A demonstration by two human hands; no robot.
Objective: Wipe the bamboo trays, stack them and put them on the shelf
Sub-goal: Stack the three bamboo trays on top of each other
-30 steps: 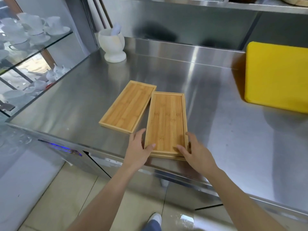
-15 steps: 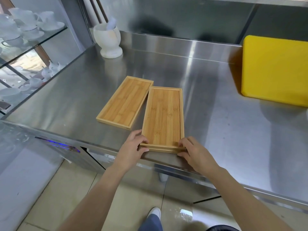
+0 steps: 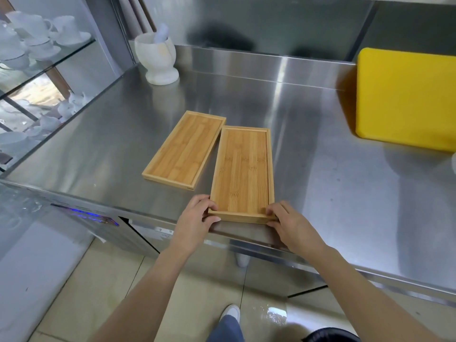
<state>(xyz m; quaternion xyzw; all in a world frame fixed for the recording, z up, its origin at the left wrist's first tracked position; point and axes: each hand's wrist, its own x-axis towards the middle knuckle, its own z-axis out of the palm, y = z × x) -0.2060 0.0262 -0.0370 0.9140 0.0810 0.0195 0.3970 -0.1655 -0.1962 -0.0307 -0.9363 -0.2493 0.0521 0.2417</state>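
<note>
Two bamboo trays lie on the steel counter [image 3: 333, 183]. The right bamboo tray [image 3: 243, 171] sits lengthwise at the counter's front edge, apparently nested on another tray beneath it. My left hand [image 3: 197, 219] grips its near left corner, thumb on the rim. My right hand [image 3: 287, 222] grips the near right corner. The left bamboo tray [image 3: 185, 149] lies angled beside it, untouched, its far corner close to the right tray's far left corner.
A yellow cutting board [image 3: 404, 97] leans at the back right. A white mortar with pestle [image 3: 158, 60] stands at the back left. Glass shelves [image 3: 37, 70] with white cups and teapots are on the left. The steel backsplash rises behind.
My hands slid from the right tray's long sides back to its near corners, and the trays under them came into line. The left tray stayed put.
</note>
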